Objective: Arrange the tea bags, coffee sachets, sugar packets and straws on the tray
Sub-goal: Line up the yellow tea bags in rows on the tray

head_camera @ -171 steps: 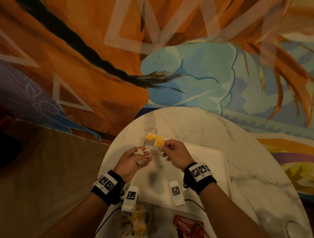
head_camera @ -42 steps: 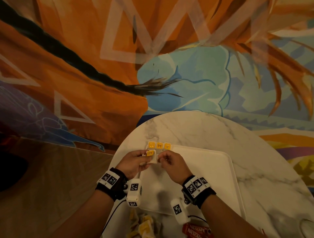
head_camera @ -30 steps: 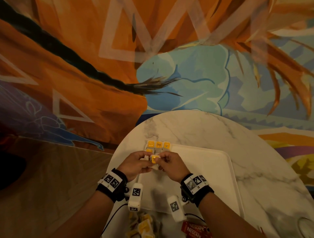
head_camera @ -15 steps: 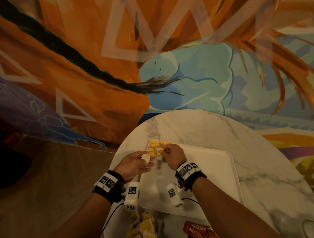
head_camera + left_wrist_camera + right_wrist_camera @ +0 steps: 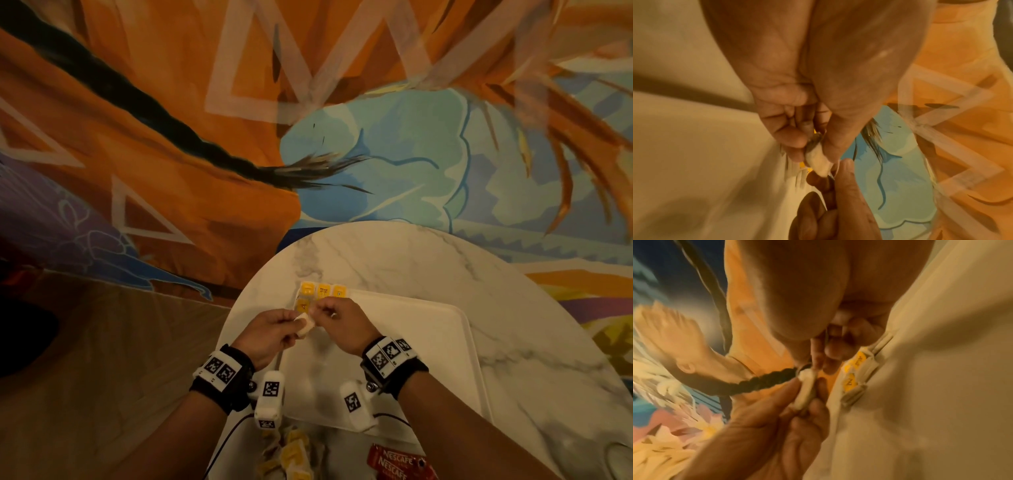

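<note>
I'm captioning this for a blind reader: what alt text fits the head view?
Both hands, left hand and right hand, pinch one pale tea bag over a white tray where yellow-tagged tea bags sit in rows at the far-left corner.

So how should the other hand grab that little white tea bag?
Best guess: pinch the free top end of the tea bag, coming from the right. The left hand holds its lower end, so only the end near the right hand sticks out. It's soft and flat: pinch its flat sides.
</note>
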Tool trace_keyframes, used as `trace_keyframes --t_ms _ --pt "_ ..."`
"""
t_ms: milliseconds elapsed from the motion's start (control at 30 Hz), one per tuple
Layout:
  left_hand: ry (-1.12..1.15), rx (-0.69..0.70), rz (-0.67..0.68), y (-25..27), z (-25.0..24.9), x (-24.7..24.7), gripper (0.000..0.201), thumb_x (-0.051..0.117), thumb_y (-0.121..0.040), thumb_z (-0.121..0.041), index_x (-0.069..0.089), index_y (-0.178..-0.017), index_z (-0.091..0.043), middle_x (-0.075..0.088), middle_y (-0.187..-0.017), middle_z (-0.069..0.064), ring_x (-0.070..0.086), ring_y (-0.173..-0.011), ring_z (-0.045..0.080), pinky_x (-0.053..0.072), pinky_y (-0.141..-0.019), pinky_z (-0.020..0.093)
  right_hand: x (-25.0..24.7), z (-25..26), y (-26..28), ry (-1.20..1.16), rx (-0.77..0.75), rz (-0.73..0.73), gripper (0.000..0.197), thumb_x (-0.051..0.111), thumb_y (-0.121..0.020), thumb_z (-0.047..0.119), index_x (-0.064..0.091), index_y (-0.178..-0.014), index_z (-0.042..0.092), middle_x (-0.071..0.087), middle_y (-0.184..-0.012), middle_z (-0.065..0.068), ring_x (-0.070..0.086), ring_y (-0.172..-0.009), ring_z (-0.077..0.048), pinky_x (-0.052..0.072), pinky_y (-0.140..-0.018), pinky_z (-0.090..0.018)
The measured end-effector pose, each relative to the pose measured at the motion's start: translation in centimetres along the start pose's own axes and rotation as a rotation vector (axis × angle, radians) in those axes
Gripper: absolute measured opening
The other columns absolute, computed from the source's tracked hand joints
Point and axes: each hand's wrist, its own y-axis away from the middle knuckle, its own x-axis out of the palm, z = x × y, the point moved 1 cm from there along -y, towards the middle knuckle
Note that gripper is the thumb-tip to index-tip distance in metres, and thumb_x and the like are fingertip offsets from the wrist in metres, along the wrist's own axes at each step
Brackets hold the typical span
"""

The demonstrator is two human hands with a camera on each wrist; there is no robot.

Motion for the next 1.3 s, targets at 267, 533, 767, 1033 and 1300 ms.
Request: trace_keyframes --t_ms 267,533,767,1033,1300 --pt "0.149 -0.055 0.029 -0.5 0.4 0.7 0.027 0.054 -0.103 -0.017 0.068 -0.112 0.004 0.064 -0.089 0.017 0.056 -0.073 0.021 0.048 -0.062 0.026 -0.4 -0.3 2.4 -0.232 0.014 -0.011 0.017 0.067 -0.094 0.015 0.075 -0.094 0.03 0.062 -0.076 -0.001 0.055 -0.061 -0.01 0.048 -0.057 -0.025" --pt "-0.059 0.032 0.175 -0.1 0.1 1.1 0.032 0.064 -0.093 0.002 0.06 -0.124 -0.001 0.067 -0.103 0.021 0.061 -0.088 0.029 0.054 -0.068 0.026 -1.1 0.7 3.7 -0.324 0.068 -0.059 0.017 0.055 -0.102 0.009 0.071 -0.098 0.014 0.066 -0.074 -0.001 0.059 -0.054 -0.011 0.045 -0.05 -0.019" --pt "-0.017 0.037 0.188 0.1 0.0 1.3 0.026 0.055 -0.096 0.007 0.061 -0.119 -0.005 0.064 -0.1 0.019 0.069 -0.085 0.026 0.057 -0.072 0.029 -0.9 0.0 5.0 -0.308 0.083 -0.067 0.007 0.068 -0.095 0.012 0.074 -0.099 0.012 0.066 -0.067 0.006 0.058 -0.055 -0.008 0.046 -0.053 -0.021" --pt "-0.234 0.022 0.21 0.7 0.2 1.8 0.015 0.066 -0.096 -0.015 0.065 -0.108 -0.006 0.069 -0.097 0.014 0.069 -0.079 0.018 0.053 -0.068 0.024 -1.1 0.4 5.5 -0.306 0.074 -0.109 0.012 0.063 -0.097 0.01 0.073 -0.1 0.016 0.069 -0.079 0.005 0.06 -0.059 -0.001 0.046 -0.056 -0.014" --pt "-0.245 0.082 0.124 -0.3 0.3 2.2 0.008 0.069 -0.09 -0.003 0.068 -0.098 -0.005 0.072 -0.085 0.012 0.069 -0.077 0.021 0.052 -0.062 0.024 -0.7 -1.1 5.1 -0.334 0.267 -0.066 0.018 0.066 -0.097 0.021 0.069 -0.083 0.009 0.067 -0.075 -0.007 0.059 -0.063 -0.015 0.048 -0.056 -0.027"
